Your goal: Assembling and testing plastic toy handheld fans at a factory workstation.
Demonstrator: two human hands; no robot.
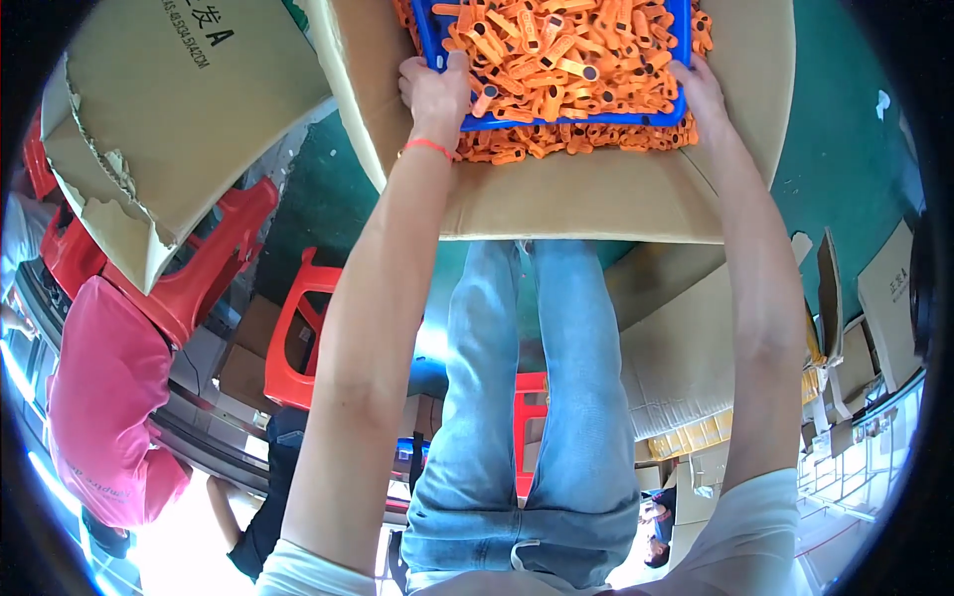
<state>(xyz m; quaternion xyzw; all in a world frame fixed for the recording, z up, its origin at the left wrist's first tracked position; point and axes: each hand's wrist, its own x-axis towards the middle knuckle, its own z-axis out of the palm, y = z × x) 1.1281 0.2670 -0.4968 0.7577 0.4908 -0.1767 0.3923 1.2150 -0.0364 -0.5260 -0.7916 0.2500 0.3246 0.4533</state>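
A: Floor was green [845, 129], seen around a big cardboard sheet [586, 204] spread in front of the person's knees. Everything else sat relative to that sheet.

B: What was on it?

A: Blue tray [566, 120], heaped with small orange plastic parts [566, 50]. More of the same parts lay spilled on the sheet just under the tray's near edge.

B: Hands?

A: Left hand [435, 91] was closed on the tray's near-left corner, thumb over the rim. Red band on that wrist. Right hand [699, 91] was against the near-right corner, fingers curled onto the rim, gripping the tray too.

B: Around the sheet?

A: Left of it, a torn cardboard box [149, 129] tilted over red plastic stools [214, 258]. Further left, another person in a pink shirt [104, 397]. Right of the sheet, flattened cartons [874, 298]. Below it, the person's own jeans [527, 397].
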